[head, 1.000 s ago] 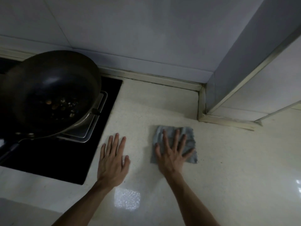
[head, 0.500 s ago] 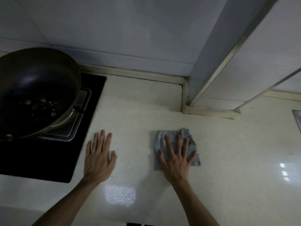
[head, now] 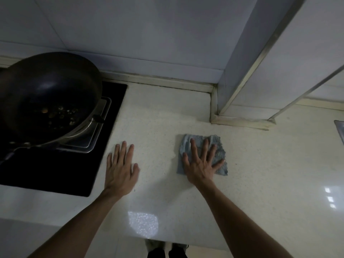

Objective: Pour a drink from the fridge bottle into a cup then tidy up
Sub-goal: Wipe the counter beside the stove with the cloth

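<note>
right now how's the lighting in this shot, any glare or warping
Head view: dim overall; a speckled bright glare patch on the countertop near its front edge, smaller highlights at far right. The wok interior is nearly black. Wide-angle warping bends the wall trim. The right hand on the cloth and the left hand look reasonably sharp.

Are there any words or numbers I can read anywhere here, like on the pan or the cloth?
None. No letters or numbers show on the wok, the blue cloth, the stove, the counter or the wall tiles. The picture is dim, so tiny marks could be missed.
</note>
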